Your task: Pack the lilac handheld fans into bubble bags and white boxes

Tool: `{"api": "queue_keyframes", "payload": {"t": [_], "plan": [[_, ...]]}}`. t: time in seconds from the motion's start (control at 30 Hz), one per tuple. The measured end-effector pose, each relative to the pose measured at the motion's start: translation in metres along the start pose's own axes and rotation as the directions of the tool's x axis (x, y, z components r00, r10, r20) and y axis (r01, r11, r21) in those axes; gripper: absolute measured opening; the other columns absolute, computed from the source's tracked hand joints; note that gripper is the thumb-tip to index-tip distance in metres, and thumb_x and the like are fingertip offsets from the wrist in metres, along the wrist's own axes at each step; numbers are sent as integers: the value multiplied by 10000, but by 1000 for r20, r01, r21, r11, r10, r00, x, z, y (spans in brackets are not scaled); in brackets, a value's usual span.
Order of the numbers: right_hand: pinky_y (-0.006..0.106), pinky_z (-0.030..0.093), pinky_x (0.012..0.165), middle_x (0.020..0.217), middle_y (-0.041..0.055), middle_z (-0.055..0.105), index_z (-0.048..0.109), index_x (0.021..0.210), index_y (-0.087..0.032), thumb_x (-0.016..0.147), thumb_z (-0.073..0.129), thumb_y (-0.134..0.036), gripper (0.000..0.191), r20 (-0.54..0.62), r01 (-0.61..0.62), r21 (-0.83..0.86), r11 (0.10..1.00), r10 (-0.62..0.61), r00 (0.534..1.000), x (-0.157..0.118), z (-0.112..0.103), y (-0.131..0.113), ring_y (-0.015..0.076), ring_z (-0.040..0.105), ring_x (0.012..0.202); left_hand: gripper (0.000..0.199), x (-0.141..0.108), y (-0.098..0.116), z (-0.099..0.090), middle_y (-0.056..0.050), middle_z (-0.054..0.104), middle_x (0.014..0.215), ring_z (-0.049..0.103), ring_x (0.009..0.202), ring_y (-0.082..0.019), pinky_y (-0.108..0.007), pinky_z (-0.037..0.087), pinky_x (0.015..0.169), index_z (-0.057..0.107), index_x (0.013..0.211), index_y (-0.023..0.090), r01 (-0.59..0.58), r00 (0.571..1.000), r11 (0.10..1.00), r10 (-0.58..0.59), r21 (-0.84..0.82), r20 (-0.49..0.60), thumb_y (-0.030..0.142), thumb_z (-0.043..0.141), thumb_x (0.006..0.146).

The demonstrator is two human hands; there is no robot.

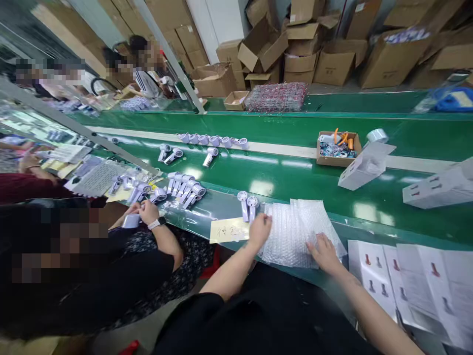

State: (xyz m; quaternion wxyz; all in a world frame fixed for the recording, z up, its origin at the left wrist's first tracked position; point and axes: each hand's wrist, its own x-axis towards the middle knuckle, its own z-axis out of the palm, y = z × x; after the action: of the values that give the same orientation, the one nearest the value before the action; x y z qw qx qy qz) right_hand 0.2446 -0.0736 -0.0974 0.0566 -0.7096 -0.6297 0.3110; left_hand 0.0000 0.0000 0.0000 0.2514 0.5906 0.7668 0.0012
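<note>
My left hand is closed at the left edge of a stack of bubble wrap bags, just by the lower ends of two small handheld fans. What its fingers hold, if anything, is hidden. On the right part of the bubble wrap rests my right hand, fingers spread and holding nothing. A yellow paper card with handwriting lies left of my left hand. Flat white printed boxes are stacked right of my right hand.
Across the green conveyor stand a small carton of parts, a tape roll and an upright white box. More fans lie to the left, where a co-worker's hands hold a pale item. Cartons line the back.
</note>
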Motion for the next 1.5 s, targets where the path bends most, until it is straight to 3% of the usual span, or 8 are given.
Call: {"api": "queue_keyframes", "payload": {"t": [0.37, 0.53, 0.67, 0.73, 0.87, 1.03, 1.37, 1.5], "plan": [[438, 476, 858, 1111, 146, 610, 600, 962, -180, 728, 557, -482, 385, -146, -45, 533, 845, 144, 979, -68, -42, -57, 304, 570, 1050, 360, 27, -40, -65, -167, 670, 940, 632, 913, -274, -299, 453, 695, 643, 885, 134, 66, 996, 995, -71, 77, 58, 456, 510, 794], [364, 510, 798, 911, 55, 675, 592, 826, -212, 711, 661, -471, 291, 158, -204, 966, 157, 263, 952, -94, -68, -76, 227, 641, 899, 376, -21, -8, -52, -58, 654, 711, 621, 722, -190, -250, 426, 601, 636, 748, 147, -179, 971, 963, 206, -203, 124, 498, 503, 778], [364, 535, 769, 1034, 58, 672, 607, 942, -211, 738, 654, -470, 333, 256, -223, 936, -273, 91, 962, -102, -79, -79, 224, 643, 916, 434, -78, 47, -6, 3, 602, 615, 557, 546, -123, -212, 397, 493, 624, 799, 144, -322, 739, 794, 551, -515, 388, 567, 550, 737], [345, 552, 724, 960, 53, 689, 621, 916, -193, 735, 671, -441, 312, 197, -134, 941, -311, 183, 963, -111, -81, -70, 217, 655, 854, 495, -92, 72, 18, 4, 591, 602, 531, 492, -106, -214, 405, 481, 607, 848, 143, -367, 620, 748, 640, -553, 453, 574, 364, 851], [299, 572, 674, 934, 26, 683, 625, 939, -201, 702, 722, -384, 315, 168, -25, 950, -312, 439, 882, -144, -90, -37, 184, 652, 808, 368, -83, 107, 53, -82, 637, 906, 598, 819, -179, -299, 468, 726, 582, 987, 153, -755, 574, 624, 777, -201, 257, 428, 350, 909], [313, 578, 683, 860, 12, 661, 621, 948, -220, 688, 741, -334, 309, 262, -118, 938, -325, 447, 855, -189, -105, -11, 171, 632, 760, 216, -55, 128, 83, -185, 592, 1021, 545, 1004, -295, -393, 452, 824, 613, 949, 64, -920, 391, 350, 777, 178, 494, 167, 574, 763], [312, 556, 606, 826, 3, 610, 548, 1060, -260, 715, 706, -251, 380, 216, -156, 925, -346, 142, 966, -163, -96, -30, 165, 606, 754, 247, -51, 132, 58, -45, 641, 945, 593, 891, -163, -262, 454, 803, 645, 974, 177, -882, 360, 450, 835, -141, 417, 155, 452, 821], [294, 545, 545, 756, 6, 600, 550, 1038, -236, 722, 693, -275, 349, 204, -158, 948, -276, 150, 967, -141, -103, -37, 168, 606, 699, 223, -54, 121, 41, -19, 644, 783, 579, 736, -133, -238, 464, 685, 656, 894, 138, -534, 544, 630, 767, -564, 341, 188, 454, 814]]}}
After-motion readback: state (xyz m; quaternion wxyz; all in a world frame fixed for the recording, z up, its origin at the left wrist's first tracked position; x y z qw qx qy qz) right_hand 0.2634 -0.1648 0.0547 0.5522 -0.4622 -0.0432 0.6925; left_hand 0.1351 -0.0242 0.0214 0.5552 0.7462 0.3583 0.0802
